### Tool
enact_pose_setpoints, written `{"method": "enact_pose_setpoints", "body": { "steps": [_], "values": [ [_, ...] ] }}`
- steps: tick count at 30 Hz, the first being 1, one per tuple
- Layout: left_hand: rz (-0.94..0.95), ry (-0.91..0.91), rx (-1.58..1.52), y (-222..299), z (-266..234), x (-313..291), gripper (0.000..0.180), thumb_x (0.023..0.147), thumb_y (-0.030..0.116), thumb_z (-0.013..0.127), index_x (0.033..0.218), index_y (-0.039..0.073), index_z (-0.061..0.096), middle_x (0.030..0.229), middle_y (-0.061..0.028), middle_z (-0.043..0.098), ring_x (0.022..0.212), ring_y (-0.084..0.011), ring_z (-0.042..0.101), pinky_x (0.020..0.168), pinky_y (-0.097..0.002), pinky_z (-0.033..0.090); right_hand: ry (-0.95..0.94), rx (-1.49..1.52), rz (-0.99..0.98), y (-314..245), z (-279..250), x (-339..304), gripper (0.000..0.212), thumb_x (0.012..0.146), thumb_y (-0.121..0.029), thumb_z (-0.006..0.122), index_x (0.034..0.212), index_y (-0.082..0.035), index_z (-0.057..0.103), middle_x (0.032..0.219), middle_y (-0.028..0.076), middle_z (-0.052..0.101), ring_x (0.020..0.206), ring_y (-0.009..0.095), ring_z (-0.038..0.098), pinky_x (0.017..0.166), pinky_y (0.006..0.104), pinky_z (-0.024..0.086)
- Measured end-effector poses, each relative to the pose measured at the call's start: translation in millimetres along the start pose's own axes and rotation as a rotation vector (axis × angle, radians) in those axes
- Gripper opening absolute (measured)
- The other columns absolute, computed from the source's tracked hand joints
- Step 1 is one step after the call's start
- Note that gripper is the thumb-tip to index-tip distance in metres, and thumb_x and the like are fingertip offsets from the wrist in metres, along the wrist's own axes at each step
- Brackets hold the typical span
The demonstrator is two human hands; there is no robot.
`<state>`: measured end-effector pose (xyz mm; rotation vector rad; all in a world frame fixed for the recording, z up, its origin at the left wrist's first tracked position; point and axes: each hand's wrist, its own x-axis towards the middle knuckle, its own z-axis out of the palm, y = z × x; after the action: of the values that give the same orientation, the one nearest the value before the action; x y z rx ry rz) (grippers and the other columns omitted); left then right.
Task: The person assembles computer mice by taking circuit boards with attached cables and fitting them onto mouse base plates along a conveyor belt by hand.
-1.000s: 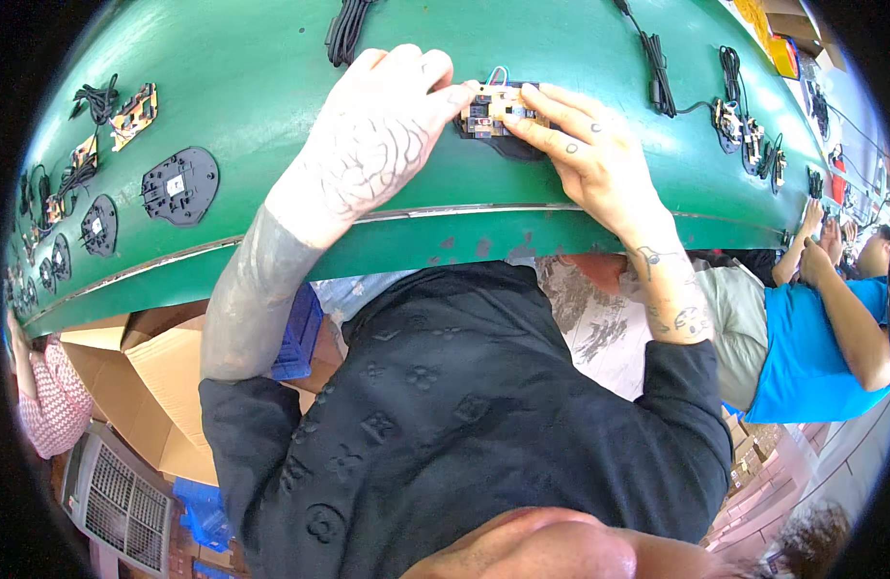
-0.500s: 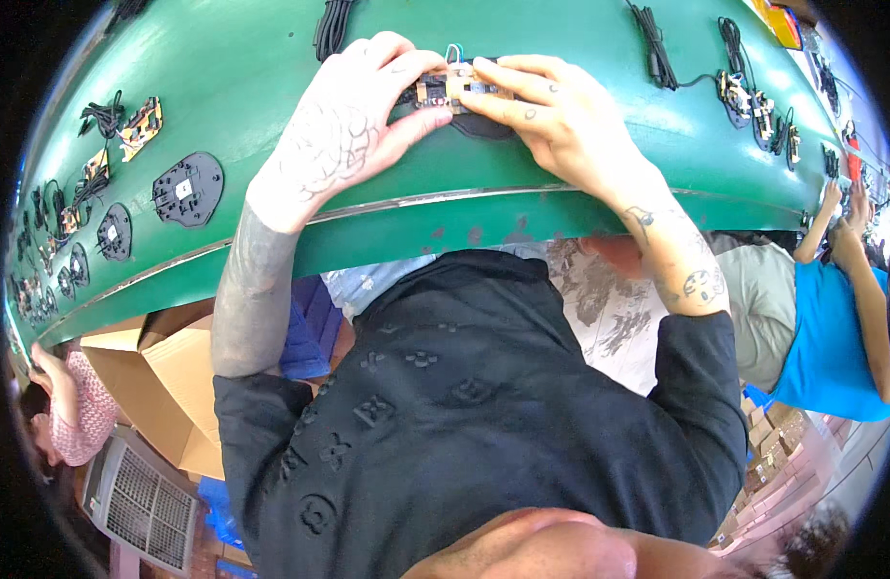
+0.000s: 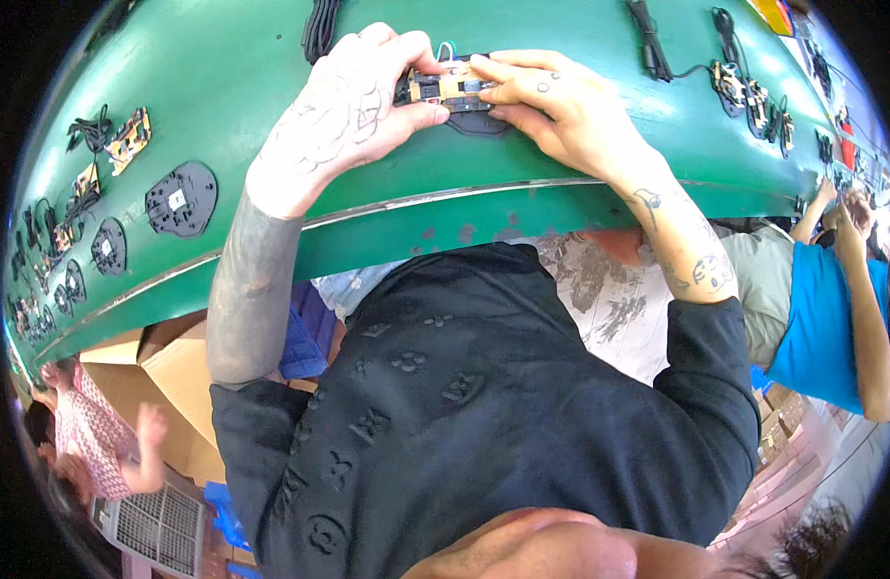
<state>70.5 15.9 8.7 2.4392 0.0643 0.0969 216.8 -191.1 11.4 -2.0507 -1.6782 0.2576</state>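
My left hand (image 3: 343,116) and my right hand (image 3: 575,111) meet over the green work surface. Between their fingers is a tan circuit board (image 3: 451,89) with black parts, lying on a black plastic base (image 3: 479,124) whose rounded edge shows below it. The left thumb and fingers pinch the board's left end. On the right side, my other fingers press on the board, with the thumb against the base. A small loop of green and white wire (image 3: 447,50) rises behind it. Fingertips hide both ends of the board.
At left lie a loose black base (image 3: 181,200), a circuit board with cable (image 3: 128,141) and several similar parts. Bundled black cables (image 3: 321,31) sit behind my hands; more boards (image 3: 729,89) are at right. Co-workers sit on both sides. A cardboard box (image 3: 179,372) stands below the left edge.
Parts on the green surface appear shifted slightly left. My hands stay on the board, with the right fingers drawn a little closer together. The left co-worker's arm has moved down from the surface's edge.
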Motion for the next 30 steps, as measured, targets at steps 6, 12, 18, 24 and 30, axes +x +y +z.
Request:
{"method": "enact_pose_setpoints", "body": {
  "steps": [6, 12, 18, 24, 30],
  "values": [
    [0.06, 0.057, 0.029, -4, 2, -6, 0.035, 0.081, 0.025, 0.078, 0.107, 0.007, 0.063, 0.095, -0.0103, 0.058, 0.094, -0.0279, 0.06, 0.086, -0.0369, 0.048, 0.093, 0.234, 0.135, 8, -3, 2, 0.024, 0.084, -0.025, 0.077, 0.105, -0.013, 0.074, 0.126, 0.008, 0.067, 0.113, 0.025, 0.065, 0.096, 0.0347, 0.051],
    [0.088, 0.117, -0.003, -11, 9, -8, 0.033, 0.082, 0.027, 0.076, 0.106, 0.007, 0.065, 0.095, -0.0103, 0.059, 0.094, -0.0274, 0.06, 0.085, -0.0378, 0.048, -0.063, 0.033, 0.246, -3, -7, 15, 0.017, 0.082, -0.017, 0.076, 0.098, -0.011, 0.074, 0.125, 0.006, 0.066, 0.11, 0.024, 0.066, 0.094, 0.034, 0.052],
    [0.11, 0.131, -0.009, -8, 9, -5, 0.033, 0.082, 0.027, 0.076, 0.107, 0.008, 0.066, 0.095, -0.0108, 0.059, 0.095, -0.0282, 0.06, 0.084, -0.0391, 0.049, -0.088, 0.11, 0.292, 6, -8, 16, 0.014, 0.081, -0.019, 0.078, 0.092, -0.01, 0.075, 0.122, 0.004, 0.065, 0.109, 0.02, 0.064, 0.094, 0.0322, 0.051],
    [0.21, 0.239, 0.005, -17, 17, -8, 0.035, 0.081, 0.036, 0.076, 0.106, 0.013, 0.066, 0.092, -0.0085, 0.057, 0.09, -0.027, 0.061, 0.078, -0.0381, 0.051, 0.009, 0.201, 0.277, 9, 4, 8, 0.017, 0.082, -0.019, 0.08, 0.096, -0.01, 0.076, 0.122, 0.004, 0.065, 0.108, 0.019, 0.064, 0.095, 0.0315, 0.05],
    [0.209, 0.274, -0.002, -12, 7, -15, 0.03, 0.081, 0.028, 0.076, 0.101, 0.009, 0.064, 0.091, -0.0085, 0.057, 0.087, -0.0275, 0.06, 0.077, -0.0387, 0.05, 0.027, 0.126, 0.224, 9, -1, 10, 0.018, 0.082, -0.019, 0.08, 0.097, -0.011, 0.076, 0.12, 0.005, 0.066, 0.107, 0.019, 0.065, 0.095, 0.0314, 0.051]
  ]
}}
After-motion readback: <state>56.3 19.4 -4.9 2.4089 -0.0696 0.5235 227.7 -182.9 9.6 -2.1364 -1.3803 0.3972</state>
